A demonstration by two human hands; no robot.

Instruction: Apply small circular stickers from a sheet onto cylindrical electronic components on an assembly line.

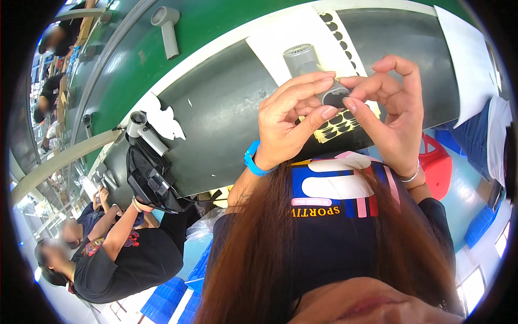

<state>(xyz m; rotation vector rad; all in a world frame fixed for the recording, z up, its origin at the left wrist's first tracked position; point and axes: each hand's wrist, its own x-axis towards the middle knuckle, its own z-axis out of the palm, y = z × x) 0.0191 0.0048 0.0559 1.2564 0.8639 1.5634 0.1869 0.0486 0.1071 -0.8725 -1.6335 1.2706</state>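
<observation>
A grey handheld fan (300,57) with a round slotted grille lies head-away between my hands, over the white paper. My left hand (294,116) is closed around its handle. The handle's rounded end, with a dark oval face (335,98), points toward me. Thumb and forefinger of my right hand (391,100) close on the rim of that end; its other fingers are raised and curled. Whether the dark oval is a loose sticker or part of the fan, I cannot tell. Just below my hands is a yellowish sheet of black rounded stickers (339,128).
Another sticker sheet (345,46) and white paper (270,46) lie on the dark work surface (216,102). Grey fans rest on the green strip (169,40) and by a black bag (154,175) at left. A co-worker (129,259) sits left; a red stool (436,167) stands right.
</observation>
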